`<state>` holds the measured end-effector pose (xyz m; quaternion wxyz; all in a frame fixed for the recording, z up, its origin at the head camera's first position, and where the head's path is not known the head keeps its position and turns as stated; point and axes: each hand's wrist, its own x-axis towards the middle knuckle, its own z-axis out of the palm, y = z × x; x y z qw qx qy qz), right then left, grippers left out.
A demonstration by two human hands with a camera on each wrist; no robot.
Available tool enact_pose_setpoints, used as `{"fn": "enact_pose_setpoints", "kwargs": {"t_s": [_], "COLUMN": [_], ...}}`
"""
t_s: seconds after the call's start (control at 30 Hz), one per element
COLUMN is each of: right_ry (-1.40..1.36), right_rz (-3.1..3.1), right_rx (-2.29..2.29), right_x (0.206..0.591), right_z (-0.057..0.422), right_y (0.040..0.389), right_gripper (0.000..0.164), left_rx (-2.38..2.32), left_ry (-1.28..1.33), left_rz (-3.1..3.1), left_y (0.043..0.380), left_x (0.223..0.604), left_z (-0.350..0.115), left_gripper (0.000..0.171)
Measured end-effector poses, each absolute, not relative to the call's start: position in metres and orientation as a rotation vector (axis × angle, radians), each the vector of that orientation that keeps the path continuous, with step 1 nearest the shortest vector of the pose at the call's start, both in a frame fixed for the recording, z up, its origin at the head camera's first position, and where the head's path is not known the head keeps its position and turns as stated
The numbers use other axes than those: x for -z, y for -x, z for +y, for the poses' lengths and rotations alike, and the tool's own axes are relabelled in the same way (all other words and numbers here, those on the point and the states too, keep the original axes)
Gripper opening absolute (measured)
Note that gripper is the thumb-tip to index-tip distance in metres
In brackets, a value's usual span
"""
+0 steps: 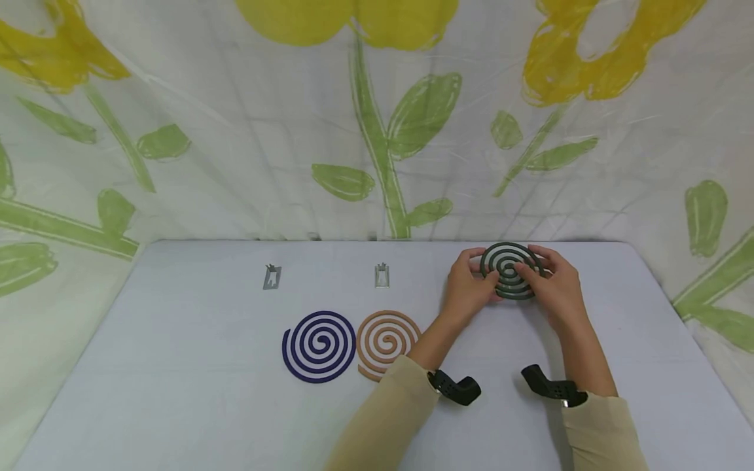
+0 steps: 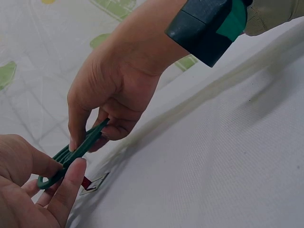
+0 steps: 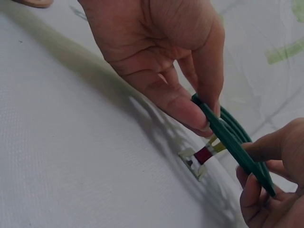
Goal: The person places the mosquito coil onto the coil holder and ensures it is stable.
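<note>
A dark green mosquito coil [image 1: 512,292] is held by both hands over the table's far right part, tilted up off the surface. My left hand [image 1: 469,282] pinches its left side, thumb on the near face. Its right side is gripped by my right hand [image 1: 556,281], thumb near the spiral's middle. In the right wrist view, a small metal stand [image 3: 198,175] with a dark red part stands on the table below the coil. The left wrist view shows the green coil [image 2: 76,152] edge-on, between the left hand [image 2: 23,190] and the right hand [image 2: 114,85].
A dark blue coil [image 1: 319,378] and an orange-brown coil [image 1: 389,314] lie side by side mid-table. Behind them are two small metal stands, one on the left [image 1: 272,277] and one nearer the middle [image 1: 381,276]. A flower-printed curtain [image 1: 265,131] hangs along the table's back edge.
</note>
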<state>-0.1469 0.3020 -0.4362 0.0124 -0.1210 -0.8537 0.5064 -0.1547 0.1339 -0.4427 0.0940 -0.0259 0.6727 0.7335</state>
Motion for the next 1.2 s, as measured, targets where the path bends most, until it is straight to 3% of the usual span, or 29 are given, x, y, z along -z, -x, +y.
{"fn": "enact_pose_setpoints", "kwargs": {"t_s": [1.2], "right_ry": [0.408], "right_rz": [-2.636], "right_rx": [-1.63], "right_x": [0.435], "right_z": [0.2958], "right_y": [0.1477], "right_gripper": [0.064], "left_rx": [-2.188], "left_ry": [0.094], "left_rz": [1.997], "left_y": [0.1568], "left_x": [0.4418], "left_z": [0.1314], "left_gripper": [0.047]}}
